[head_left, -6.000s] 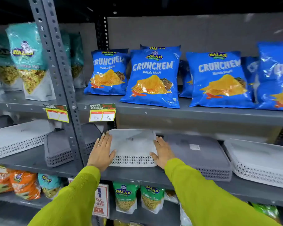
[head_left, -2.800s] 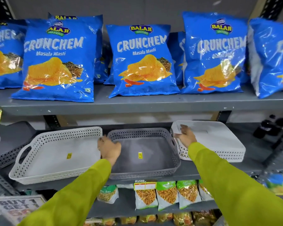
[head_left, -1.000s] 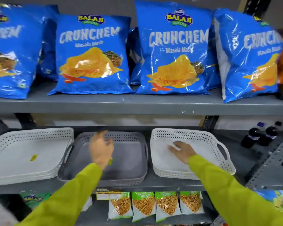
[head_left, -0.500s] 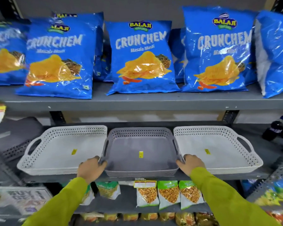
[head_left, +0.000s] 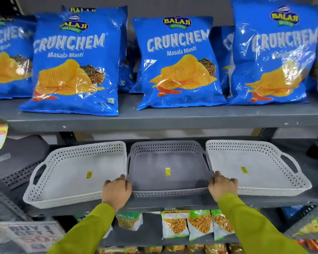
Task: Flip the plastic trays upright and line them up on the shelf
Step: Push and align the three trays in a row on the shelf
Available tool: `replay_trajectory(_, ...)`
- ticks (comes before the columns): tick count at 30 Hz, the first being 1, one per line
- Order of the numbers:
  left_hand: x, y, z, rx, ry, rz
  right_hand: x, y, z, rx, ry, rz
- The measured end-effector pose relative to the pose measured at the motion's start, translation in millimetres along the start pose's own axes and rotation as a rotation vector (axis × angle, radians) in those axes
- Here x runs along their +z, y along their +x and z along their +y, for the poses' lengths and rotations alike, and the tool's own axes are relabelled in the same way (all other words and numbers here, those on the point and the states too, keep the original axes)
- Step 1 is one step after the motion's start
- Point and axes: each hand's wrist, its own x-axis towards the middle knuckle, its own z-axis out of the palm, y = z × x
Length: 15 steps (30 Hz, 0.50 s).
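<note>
three upright trays are sitting in a row on the shelf. the left hand and right hand are gripping the grey tray front corners, apparently also touching the neighbouring white trays.

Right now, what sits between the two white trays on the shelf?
In the head view, the grey tray sits upright between the left white tray and right white tray, a hand at each front corner.

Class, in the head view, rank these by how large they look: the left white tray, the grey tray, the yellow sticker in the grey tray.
1. Left white tray, though it may only sit nearer the camera.
2. Grey tray.
3. Yellow sticker, clearly smallest.
</note>
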Motion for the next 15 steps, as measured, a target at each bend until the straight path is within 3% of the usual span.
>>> replay_trajectory(8,16.4,68.2,-4.2,-0.018,-0.007,0.058,5.7,72.7,-23.0,-0.020,0.023,-0.030)
replay_trajectory(15,14.8,71.4,-2.9,-0.033,0.015,0.029,1.6,71.9,-17.9,-0.052,0.071,-0.041)
